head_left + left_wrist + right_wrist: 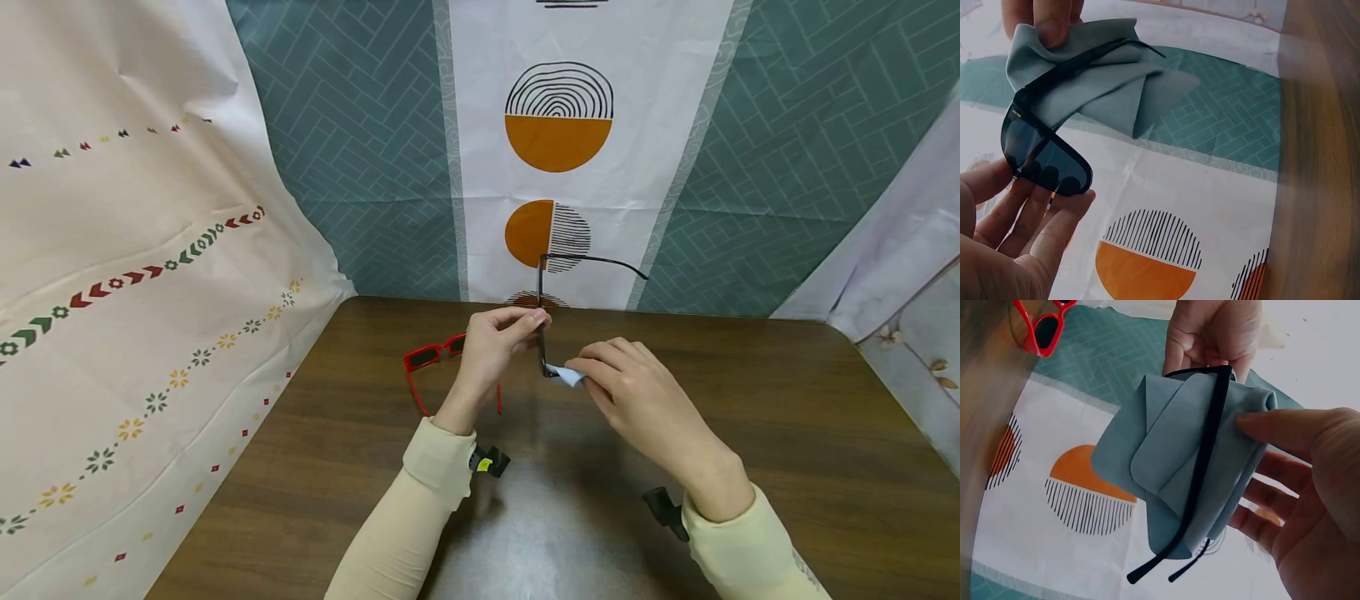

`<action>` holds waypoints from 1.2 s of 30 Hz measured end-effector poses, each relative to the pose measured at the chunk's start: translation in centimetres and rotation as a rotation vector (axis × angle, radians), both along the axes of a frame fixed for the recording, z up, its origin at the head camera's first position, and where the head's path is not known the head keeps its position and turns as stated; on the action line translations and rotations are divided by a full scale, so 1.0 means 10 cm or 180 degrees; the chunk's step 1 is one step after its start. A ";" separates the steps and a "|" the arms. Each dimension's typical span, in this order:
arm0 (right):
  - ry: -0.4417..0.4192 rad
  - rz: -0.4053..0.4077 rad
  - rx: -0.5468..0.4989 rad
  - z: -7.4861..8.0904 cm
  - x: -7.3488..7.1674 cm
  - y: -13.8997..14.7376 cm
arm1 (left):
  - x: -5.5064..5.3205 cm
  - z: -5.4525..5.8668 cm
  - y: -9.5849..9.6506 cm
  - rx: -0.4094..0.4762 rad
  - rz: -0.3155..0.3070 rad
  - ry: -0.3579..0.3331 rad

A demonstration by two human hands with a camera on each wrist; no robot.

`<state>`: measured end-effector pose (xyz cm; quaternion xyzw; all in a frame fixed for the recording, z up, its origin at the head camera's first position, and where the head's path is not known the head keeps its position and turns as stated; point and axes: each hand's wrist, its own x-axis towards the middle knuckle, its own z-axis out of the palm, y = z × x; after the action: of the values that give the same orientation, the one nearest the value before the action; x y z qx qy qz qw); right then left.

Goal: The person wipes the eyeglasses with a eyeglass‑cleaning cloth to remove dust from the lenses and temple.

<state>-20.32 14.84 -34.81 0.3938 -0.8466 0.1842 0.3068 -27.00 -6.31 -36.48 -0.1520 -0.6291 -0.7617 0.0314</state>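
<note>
Black sunglasses (1044, 150) with dark lenses are held up over the table, temples unfolded. My left hand (491, 342) pinches them by the lens front, fingertips along the frame's edge in the left wrist view. In my right hand (637, 396) a blue-grey cloth (1175, 434) is gripped between thumb and fingers. The cloth lies against one black temple (1207, 444), which crosses over it in the right wrist view. Behind my left hand, red-framed sunglasses (424, 357) stand on the table with temples spread, partly hidden by the hand.
A brown wooden table (300, 467) spreads under both hands. Its far edge meets a patterned teal and white curtain (352, 150). White cloth with coloured motifs (150, 317) hangs on the left, and a pale floral drape (915, 333) hangs on the right.
</note>
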 end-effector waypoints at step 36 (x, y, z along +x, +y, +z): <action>0.0225 0.0063 -0.0577 -0.01 -0.23 0.27 | -0.02 0.06 -0.14 0.0364 0.0073 0.0077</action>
<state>-22.58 17.55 -34.88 0.3790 -0.8112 0.2491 0.3691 -27.23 -7.69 -35.86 -0.1520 -0.5857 -0.7941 0.0563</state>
